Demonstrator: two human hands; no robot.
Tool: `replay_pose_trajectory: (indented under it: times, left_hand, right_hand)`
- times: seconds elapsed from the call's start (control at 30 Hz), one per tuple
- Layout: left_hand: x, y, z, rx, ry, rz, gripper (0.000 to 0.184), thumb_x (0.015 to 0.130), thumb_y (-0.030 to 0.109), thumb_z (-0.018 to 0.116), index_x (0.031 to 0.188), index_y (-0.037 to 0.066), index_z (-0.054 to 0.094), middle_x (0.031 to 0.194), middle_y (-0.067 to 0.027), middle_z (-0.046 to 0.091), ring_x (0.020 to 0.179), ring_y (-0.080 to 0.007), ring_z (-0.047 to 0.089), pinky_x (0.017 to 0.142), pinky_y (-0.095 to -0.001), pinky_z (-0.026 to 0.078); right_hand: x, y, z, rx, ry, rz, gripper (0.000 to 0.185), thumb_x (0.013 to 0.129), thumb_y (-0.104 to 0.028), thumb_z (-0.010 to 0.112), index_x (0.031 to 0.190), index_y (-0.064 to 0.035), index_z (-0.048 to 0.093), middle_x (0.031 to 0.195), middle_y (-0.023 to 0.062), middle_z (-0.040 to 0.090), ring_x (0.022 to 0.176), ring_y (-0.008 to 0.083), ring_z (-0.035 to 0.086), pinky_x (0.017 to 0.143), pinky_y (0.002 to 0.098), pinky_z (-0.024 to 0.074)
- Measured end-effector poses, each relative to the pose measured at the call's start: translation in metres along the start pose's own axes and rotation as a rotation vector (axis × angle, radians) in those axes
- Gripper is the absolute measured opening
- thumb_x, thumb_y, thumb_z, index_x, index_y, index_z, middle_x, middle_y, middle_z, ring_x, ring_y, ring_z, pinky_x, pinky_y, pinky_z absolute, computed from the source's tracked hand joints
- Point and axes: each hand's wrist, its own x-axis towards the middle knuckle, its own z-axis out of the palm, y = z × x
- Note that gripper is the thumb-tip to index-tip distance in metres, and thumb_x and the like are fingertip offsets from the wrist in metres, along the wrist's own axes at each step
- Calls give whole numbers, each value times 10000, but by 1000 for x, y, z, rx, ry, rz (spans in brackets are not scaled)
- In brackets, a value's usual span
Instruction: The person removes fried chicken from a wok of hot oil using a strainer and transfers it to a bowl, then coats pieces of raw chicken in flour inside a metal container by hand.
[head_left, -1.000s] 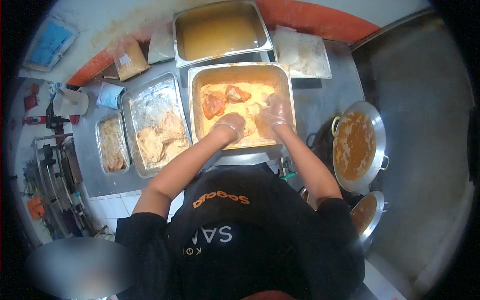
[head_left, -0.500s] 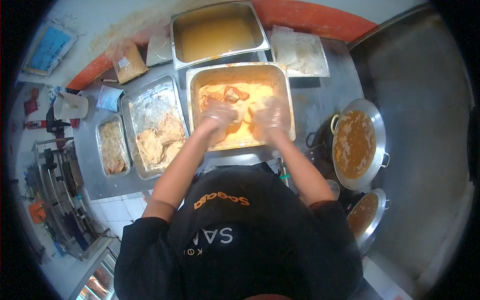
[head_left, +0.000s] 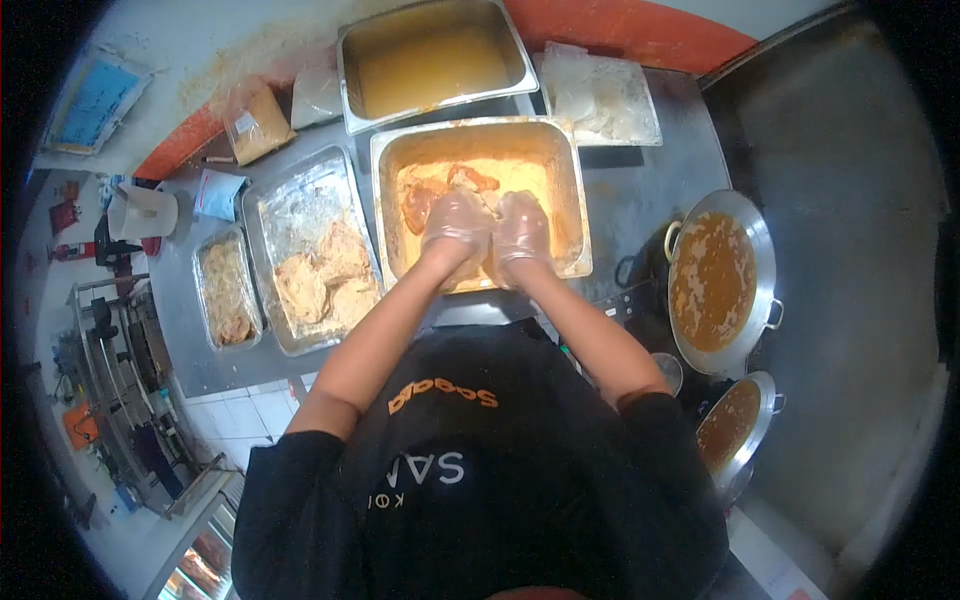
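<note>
Both hands wear clear plastic gloves and are inside a deep metal pan (head_left: 584, 215) of pale orange flour. My left hand (head_left: 458, 222) presses down near the middle of the flour, fingers together. Close beside it on the right is my right hand (head_left: 521, 228), also pointing down with fingers together. Whatever lies under the two hands is hidden. Reddish meat pieces sit in the flour, one (head_left: 417, 208) left of my left hand and another (head_left: 474, 179) just beyond the hands.
A second deep pan (head_left: 349, 75) holds yellowish liquid behind. At left are a tray (head_left: 300, 190) with coated pieces and a smaller tray (head_left: 225, 275). Two woks (head_left: 762, 270) of brown oil stand at right. A bag (head_left: 258, 122) lies at the back left.
The hands were apart over the flour and have come together in the middle of the pan. The camera view has shifted slightly.
</note>
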Motion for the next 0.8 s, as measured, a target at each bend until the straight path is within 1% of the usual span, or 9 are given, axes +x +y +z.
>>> replay_pose_trajectory:
  times: [0.07,0.13,0.2,0.33,0.4,0.47,0.6,0.67,0.8]
  left_hand:
    - [8,7,-9,-183,170,-113,242,748,250,610,745,26,702,781,-218,666,734,-380,656,667,-467,511]
    - [7,10,-33,-26,128,5,241,751,234,611,738,6,691,764,-234,655,733,-389,651,687,-475,514]
    - [-5,32,-39,-399,251,-218,246,754,225,596,748,-2,692,771,-243,654,741,-396,649,721,-481,516]
    - [-3,16,-59,-498,167,-412,204,732,192,611,740,2,685,777,-246,652,758,-397,645,712,-465,510]
    - [-10,11,-36,-406,263,-321,180,731,174,608,711,4,662,740,-241,641,747,-399,638,692,-458,512]
    - [-11,14,-37,-382,341,-283,140,717,152,600,665,26,630,702,-213,629,709,-388,628,674,-461,512]
    - [-14,4,-91,-356,282,-277,134,719,146,605,667,23,608,694,-216,588,650,-389,588,629,-475,463]
    - [-13,-4,-113,-310,432,-73,122,746,123,588,680,22,607,730,-227,585,667,-390,593,632,-476,464]
    - [7,-16,-177,-143,425,-62,87,744,111,587,744,28,617,745,-205,606,720,-378,612,668,-452,491]
  right_hand:
    - [10,-6,-4,25,-22,112,191,726,-162,612,861,-27,621,888,222,611,857,395,593,774,447,490]
    - [10,-20,-31,167,-47,230,159,746,-163,605,811,-18,604,864,228,605,857,393,591,769,466,483]
    - [0,-9,-7,91,51,82,142,742,-147,620,775,-10,601,846,229,605,863,391,593,774,469,479]
    - [13,-8,-9,184,94,62,135,684,-105,652,752,-2,599,840,216,609,863,382,595,773,463,475]
    - [14,1,-9,116,99,6,196,639,-113,718,749,-35,577,751,165,571,739,326,581,674,399,479]
    - [19,-4,-12,159,82,89,181,638,-112,733,730,-39,595,752,147,595,726,293,592,682,380,486]
    - [39,-6,-54,279,48,47,215,691,-107,707,905,-89,702,844,132,651,779,271,622,729,369,500]
    - [62,-14,-77,345,60,-32,276,711,-115,698,985,-117,723,885,129,664,803,265,629,745,367,503]
    - [118,-31,-98,86,80,-216,341,726,-169,685,1065,-171,719,931,122,679,883,292,634,837,372,508]
